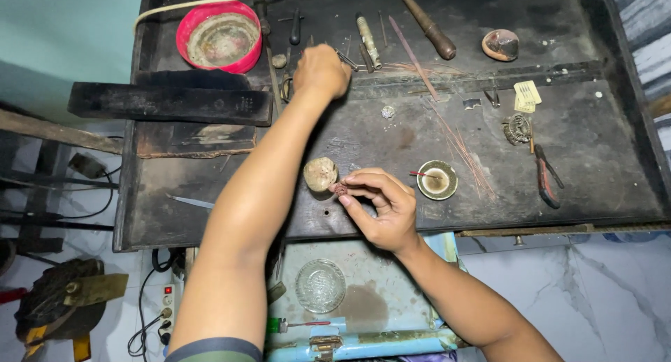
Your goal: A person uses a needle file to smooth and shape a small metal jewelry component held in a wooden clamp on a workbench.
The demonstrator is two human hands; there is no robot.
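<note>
My right hand (381,208) pinches a small reddish-brown piece (340,189) between thumb and fingers, just over the near part of the black workbench (594,159). A rounded tan lump (321,174) sits right beside that piece. My left hand (321,70) reaches far across the bench, fingers closed around a thin dark metal tool (345,59) among several small tools at the back.
A red bowl (219,37) stands at the back left, a wooden-handled tool (426,23) and a brown shell-like dish (500,45) at the back right. A small round cup (437,179), thin wires (454,135) and red-handled pliers (545,177) lie right. A glass dish (320,285) sits below.
</note>
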